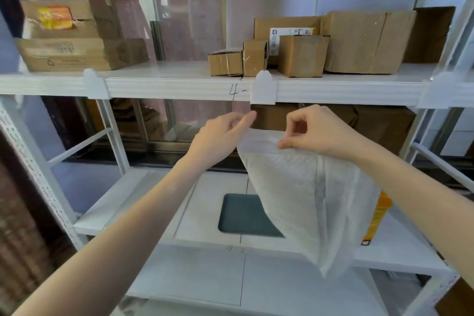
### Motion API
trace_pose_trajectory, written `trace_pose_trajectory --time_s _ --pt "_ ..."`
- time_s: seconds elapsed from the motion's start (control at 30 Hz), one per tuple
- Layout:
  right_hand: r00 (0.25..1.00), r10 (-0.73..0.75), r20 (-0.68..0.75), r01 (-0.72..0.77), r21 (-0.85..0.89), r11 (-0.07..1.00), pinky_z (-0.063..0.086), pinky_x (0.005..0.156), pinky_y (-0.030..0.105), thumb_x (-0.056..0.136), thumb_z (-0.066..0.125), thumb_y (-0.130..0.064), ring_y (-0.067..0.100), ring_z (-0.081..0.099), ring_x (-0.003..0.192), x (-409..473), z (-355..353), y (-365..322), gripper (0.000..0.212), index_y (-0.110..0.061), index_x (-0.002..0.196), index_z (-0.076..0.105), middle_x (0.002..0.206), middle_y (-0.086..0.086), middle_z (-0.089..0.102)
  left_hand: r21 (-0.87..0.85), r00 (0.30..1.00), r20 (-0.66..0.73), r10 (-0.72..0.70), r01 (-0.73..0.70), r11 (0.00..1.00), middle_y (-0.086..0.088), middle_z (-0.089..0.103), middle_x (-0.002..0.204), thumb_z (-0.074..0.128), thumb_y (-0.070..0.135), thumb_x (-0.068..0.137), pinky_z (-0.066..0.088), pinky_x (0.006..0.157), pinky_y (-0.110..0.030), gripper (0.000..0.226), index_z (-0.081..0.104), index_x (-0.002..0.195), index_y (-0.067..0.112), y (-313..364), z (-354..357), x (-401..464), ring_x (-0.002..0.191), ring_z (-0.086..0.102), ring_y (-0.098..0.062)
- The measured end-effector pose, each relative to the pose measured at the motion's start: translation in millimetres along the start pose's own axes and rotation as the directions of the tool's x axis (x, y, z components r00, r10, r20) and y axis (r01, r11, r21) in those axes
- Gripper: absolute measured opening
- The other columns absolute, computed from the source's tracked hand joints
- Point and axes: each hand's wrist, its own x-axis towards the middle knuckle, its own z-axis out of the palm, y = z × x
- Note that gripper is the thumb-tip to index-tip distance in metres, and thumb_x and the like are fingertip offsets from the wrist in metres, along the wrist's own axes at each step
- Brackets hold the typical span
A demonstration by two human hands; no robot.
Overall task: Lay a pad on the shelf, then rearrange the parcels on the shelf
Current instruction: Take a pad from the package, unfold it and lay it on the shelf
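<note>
1. Hands first: your left hand (pixel 225 133) and right hand (pixel 315 131) are both raised just below the front rail of the upper shelf (pixel 179 84), each pinching the top edge of a white padded bag (pixel 300 195). Left fingers (pixel 247 118) are narrowed onto its upper left corner; right fingers (pixel 284 145) are closed on the top edge just right of that. Nothing else is held.

2. The bag hangs in the air from your grip, in front of the middle shelf (pixel 143 202) and below the upper shelf. It touches no shelf surface as far as you can see.

3. A dark teal pad (pixel 241 215) already lies flat on the middle shelf, partly hidden behind the hanging bag. Judged from that, the pad step looks done.

4. Rearranging looks under way. Cardboard boxes (pixel 302 55) sit grouped on the right part of the upper shelf, and two more boxes (pixel 77 54) are stacked at its left end. Whether these are in final positions you cannot tell.

5. Behind the bag, a yellow-orange package (pixel 379 215) stands on the middle shelf, right of the pad, and a large brown carton (pixel 372 126) sits further back.

6. Left to do, most likely: set the bag down, probably onto the pad, then order the remaining parcels.
</note>
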Motion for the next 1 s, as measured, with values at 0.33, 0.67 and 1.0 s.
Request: trace_pose_trajectory --time_s 0.33,0.67,1.0 --pt "0.997 0.004 0.072 -0.003 -0.014 1.0 0.044 0.065 0.024 0.084 0.066 -0.025 0.012 0.055 0.068 5 -4 -3 0.019 -0.01 0.072 0.066 0.072 0.002 0.063 0.123 0.988 0.138 0.066 -0.084 0.989 0.011 0.064 0.083 0.071 0.019 0.08 0.038 0.059 -0.002 0.018 0.072 0.098 0.022 -1 -21 8 0.072 0.055 0.004" --pt "0.998 0.046 -0.05 -0.05 -0.08 0.996 0.042 0.065 0.026 0.094 0.05 -0.02 0.017 0.054 0.075 10 -15 8 0.012 -0.011 0.09 0.058 0.08 0.003 0.06 0.308 0.743 0.66 -0.108 -0.137 0.941 0.004 0.025 0.152 0.075 0.051 0.07 0.036 0.108 -0.036 0.097 0.017 0.146 0.034 -4 -24 11 0.133 0.04 -0.021" --pt "0.999 -0.03 0.029 0.031 -0.02 0.999 0.033 0.056 0.016 0.099 0.039 -0.022 0.003 0.048 0.068 14 -22 5 0.012 -0.017 0.093 0.048 0.079 -0.011 0.054 -0.023 0.817 0.571 0.078 -0.079 0.997 0.007 0.051 0.135 0.055 0.072 0.073 0.044 0.101 -0.034 0.084 0.034 0.14 0.024 28 15 10 0.119 0.053 -0.012"
